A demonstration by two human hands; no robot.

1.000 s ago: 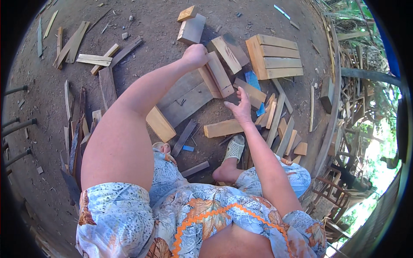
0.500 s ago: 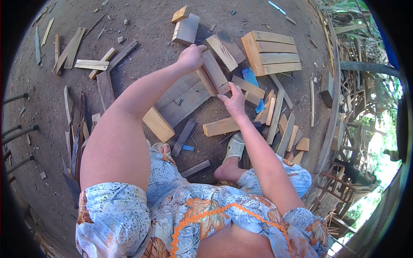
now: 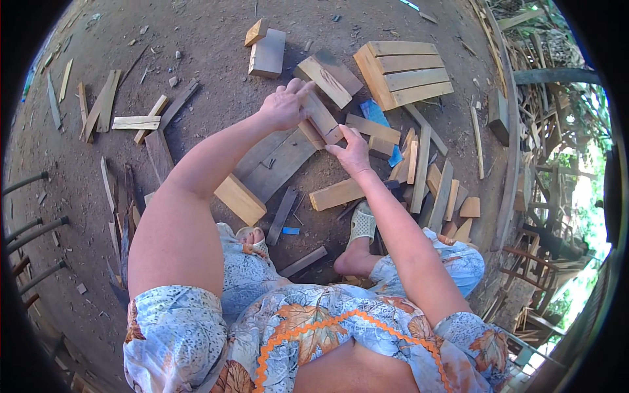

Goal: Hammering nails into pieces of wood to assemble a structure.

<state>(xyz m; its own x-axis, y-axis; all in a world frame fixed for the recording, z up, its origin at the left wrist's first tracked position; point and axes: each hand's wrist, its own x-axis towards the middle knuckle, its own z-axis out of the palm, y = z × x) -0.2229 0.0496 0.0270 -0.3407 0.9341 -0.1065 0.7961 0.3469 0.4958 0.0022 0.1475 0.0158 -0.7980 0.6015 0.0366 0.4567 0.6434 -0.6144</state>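
The right hand [image 3: 352, 154] pinches the near end of a narrow wooden board [image 3: 324, 119]; the left hand [image 3: 284, 106] is at its far end, its grip unclear.

A bare brown dirt floor [image 3: 216, 39] spreads across the scene, strewn with small pebbles [image 3: 173, 82] and splinters toward the far left. At the left edge, several dark bars [image 3: 37, 234] jut inward, one nearer than the next. Along the right, a long timber beam [image 3: 514, 150] borders the earth, appearing curved. Beyond it lies a jumbled wood heap [image 3: 524, 187], with a dark horizontal pole [image 3: 557, 76] above its far part. Green foliage [image 3: 580, 108] fills the far right, and glaring, washed-out daylight [image 3: 582, 206] breaks through there. The floor itself sits in soft, even shade.
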